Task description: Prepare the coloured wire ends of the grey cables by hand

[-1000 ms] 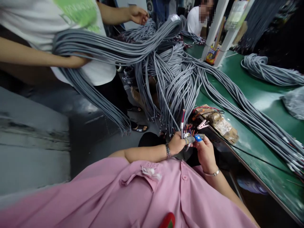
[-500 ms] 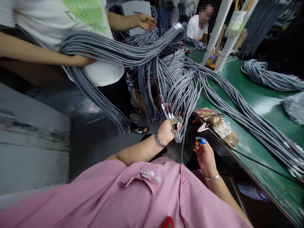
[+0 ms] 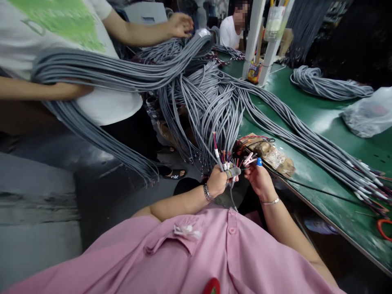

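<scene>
My left hand (image 3: 219, 179) is closed round several grey cable ends (image 3: 221, 164), which have white bands and thin coloured wires fanning out at the top. A grey cover sits on its thumb. Close by on the right is my right hand (image 3: 259, 177), fingers bent together, with a blue wrap on one fingertip. Whether a wire is pinched there is too small to make out. Just above that hand, a pink clip (image 3: 249, 159) shows at the table's edge. A large heap of grey cables (image 3: 211, 102) hangs over the table in front of both hands.
A co-worker at the left holds a long cable bundle (image 3: 122, 67) over one arm. On the green table (image 3: 324, 118) lie a taped block (image 3: 272, 155), more cable lengths, a plastic bag (image 3: 367, 112) and an orange-handled tool (image 3: 384, 228). White posts (image 3: 254, 41) rise behind.
My right hand has come up and nearer to the left hand's cable ends. One cable end now stands higher above the others. The view has swung right.
</scene>
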`<state>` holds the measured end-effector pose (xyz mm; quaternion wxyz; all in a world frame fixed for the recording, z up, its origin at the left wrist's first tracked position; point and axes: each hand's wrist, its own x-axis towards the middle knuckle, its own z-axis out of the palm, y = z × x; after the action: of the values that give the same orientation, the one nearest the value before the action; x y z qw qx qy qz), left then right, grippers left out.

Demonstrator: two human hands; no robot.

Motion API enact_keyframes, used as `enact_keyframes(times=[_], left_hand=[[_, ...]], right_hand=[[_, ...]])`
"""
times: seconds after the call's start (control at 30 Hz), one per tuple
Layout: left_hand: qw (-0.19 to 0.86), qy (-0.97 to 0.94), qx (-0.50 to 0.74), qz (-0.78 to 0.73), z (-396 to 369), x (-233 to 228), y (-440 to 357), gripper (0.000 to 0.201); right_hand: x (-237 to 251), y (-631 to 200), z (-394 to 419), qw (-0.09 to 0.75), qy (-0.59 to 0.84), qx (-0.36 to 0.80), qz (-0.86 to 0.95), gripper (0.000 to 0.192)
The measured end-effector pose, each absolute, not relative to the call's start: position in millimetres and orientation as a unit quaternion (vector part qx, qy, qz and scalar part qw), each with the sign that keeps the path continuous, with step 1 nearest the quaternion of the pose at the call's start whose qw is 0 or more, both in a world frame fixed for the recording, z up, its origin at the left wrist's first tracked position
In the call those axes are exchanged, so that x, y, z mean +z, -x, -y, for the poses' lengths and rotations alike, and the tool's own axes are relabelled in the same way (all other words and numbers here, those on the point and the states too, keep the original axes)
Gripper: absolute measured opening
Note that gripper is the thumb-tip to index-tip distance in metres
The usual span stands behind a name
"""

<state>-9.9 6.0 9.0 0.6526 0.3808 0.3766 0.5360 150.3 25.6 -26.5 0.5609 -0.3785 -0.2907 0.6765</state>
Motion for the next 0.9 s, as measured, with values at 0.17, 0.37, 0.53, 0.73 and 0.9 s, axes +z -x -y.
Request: enact_keyframes(times=[0.17, 0.37, 0.53, 0.73, 0.9], left_hand=[[0.656, -0.390, 0.521, -0.382, -5, -1, 4, 0.031], [0.663, -0.378, 0.503, -0.406, -7, -6, 2, 0.033], [0.675, -0.357, 0.488, -0.423, -10, -6, 0, 0.034], [0.677, -0.346, 0.493, -0.424, -8, -5, 1, 0.034], [0.666, -0.366, 0.501, -0.414, -1, -1, 8, 0.034]], right_hand=[[-31, -139, -30, 0.642, 0.470, 0.490, 0.355, 0.039], [-30, -131, -36, 0.616, 0.362, 0.650, 0.257, 0.043], [-25, -128, -41, 0.642, 0.349, 0.645, 0.226, 0.036], [-25, -129, -37, 0.630, 0.334, 0.672, 0.200, 0.039], [-18, -135, -35, 0.592, 0.335, 0.707, 0.193, 0.039]])
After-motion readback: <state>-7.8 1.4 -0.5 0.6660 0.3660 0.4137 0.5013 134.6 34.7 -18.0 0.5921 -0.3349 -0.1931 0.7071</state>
